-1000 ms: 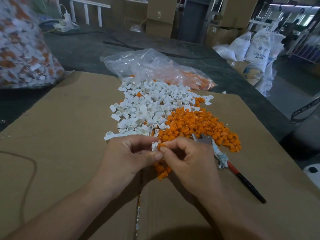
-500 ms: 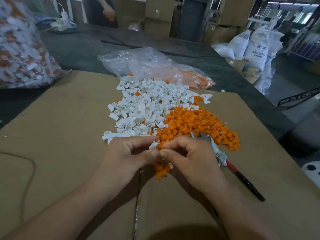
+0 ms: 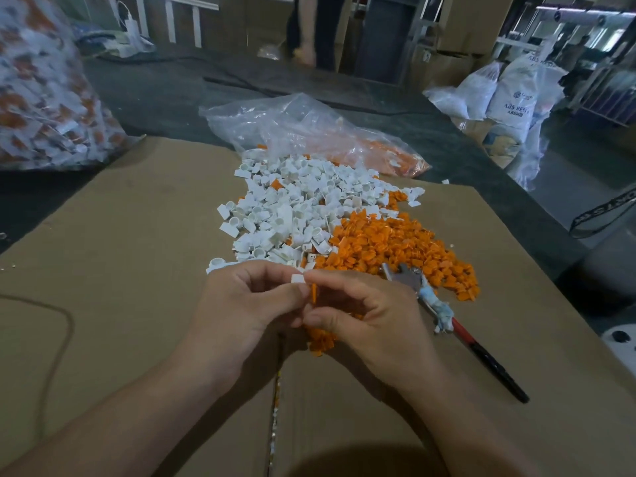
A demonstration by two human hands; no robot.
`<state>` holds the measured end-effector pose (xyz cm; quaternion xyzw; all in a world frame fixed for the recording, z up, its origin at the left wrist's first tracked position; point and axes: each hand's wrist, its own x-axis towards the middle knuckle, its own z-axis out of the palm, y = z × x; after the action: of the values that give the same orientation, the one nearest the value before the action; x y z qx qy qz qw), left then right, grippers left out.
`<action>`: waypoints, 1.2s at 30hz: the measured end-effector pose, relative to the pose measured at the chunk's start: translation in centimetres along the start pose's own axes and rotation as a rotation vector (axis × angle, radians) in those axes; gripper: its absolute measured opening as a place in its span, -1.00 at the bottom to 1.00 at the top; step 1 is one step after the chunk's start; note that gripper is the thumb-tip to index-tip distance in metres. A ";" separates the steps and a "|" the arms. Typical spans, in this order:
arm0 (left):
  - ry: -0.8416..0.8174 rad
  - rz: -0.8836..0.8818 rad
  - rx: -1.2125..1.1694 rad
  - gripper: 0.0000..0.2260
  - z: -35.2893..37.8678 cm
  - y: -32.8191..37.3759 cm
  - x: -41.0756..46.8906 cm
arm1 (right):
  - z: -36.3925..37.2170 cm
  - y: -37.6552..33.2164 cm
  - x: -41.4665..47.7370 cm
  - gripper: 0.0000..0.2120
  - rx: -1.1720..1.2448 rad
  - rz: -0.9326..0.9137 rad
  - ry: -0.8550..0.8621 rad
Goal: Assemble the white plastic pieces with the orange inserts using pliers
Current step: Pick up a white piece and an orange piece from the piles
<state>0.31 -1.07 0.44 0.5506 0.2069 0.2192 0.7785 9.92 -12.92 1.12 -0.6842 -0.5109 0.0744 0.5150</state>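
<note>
My left hand [image 3: 247, 304] pinches a small white plastic piece [image 3: 298, 279] between thumb and fingers. My right hand [image 3: 371, 315] pinches a thin orange insert [image 3: 313, 293] right beside it, and also keeps the pliers [image 3: 447, 321] tucked in its grip. The pliers' metal jaws [image 3: 402, 275] stick out over the orange heap; their red and black handle reaches back to the right. Behind my hands lie a heap of white pieces [image 3: 296, 208] and a heap of orange inserts [image 3: 395, 246] on the cardboard sheet [image 3: 120, 270].
A crumpled clear bag [image 3: 303, 132] with orange parts lies behind the heaps. A big bag of assembled parts [image 3: 44, 98] stands at the far left. White sacks [image 3: 509, 94] sit at the right beyond the table edge. A person [image 3: 309, 29] stands at the back.
The two parts in my fingers have come slightly apart: the white piece now shows above and the orange insert hangs on edge below. A person has walked along behind the table.
</note>
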 end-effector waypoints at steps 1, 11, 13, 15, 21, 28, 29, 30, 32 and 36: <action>0.000 0.002 -0.002 -0.73 0.0 0.1 0.0 | 0.0 -0.1 0.0 -0.57 -0.013 -0.010 0.001; -0.075 -0.075 0.055 -0.85 -0.3 0.7 -0.1 | -0.1 0.2 -0.1 -0.63 -0.070 -0.012 0.058; -0.053 -0.089 0.082 -0.87 -0.3 0.6 0.0 | 0.1 0.1 -0.2 -0.66 -0.076 0.008 0.035; -0.030 -0.085 0.131 -0.80 -0.4 0.7 0.0 | 0.3 0.1 -0.3 -0.61 -0.058 0.044 0.027; -0.055 -0.123 0.070 -0.93 -0.1 1.4 -0.1 | 0.1 -0.1 0.0 -0.58 0.233 0.251 -0.026; -0.072 -0.100 0.070 -0.87 -0.1 1.1 0.0 | -0.5 -0.6 0.5 -0.86 0.508 0.474 -0.080; -0.078 -0.102 0.073 -0.87 -0.2 1.0 0.0 | -0.5 -0.6 0.5 -0.87 0.541 0.501 -0.089; -0.083 -0.107 0.075 -0.88 -0.2 1.0 0.0 | -0.6 -0.6 0.5 -0.88 0.565 0.519 -0.092; -0.089 -0.130 0.073 -0.92 -0.1 1.0 0.0 | -0.6 -0.6 0.6 -0.89 0.598 0.542 -0.089; -0.093 -0.167 0.120 -0.84 -0.1 1.1 0.3 | -0.5 -0.5 0.7 -0.91 0.616 0.583 -0.072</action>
<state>0.36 -0.51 1.39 0.5865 0.2284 0.1150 0.7685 10.22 -12.75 2.03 -0.6112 -0.2678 0.3898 0.6347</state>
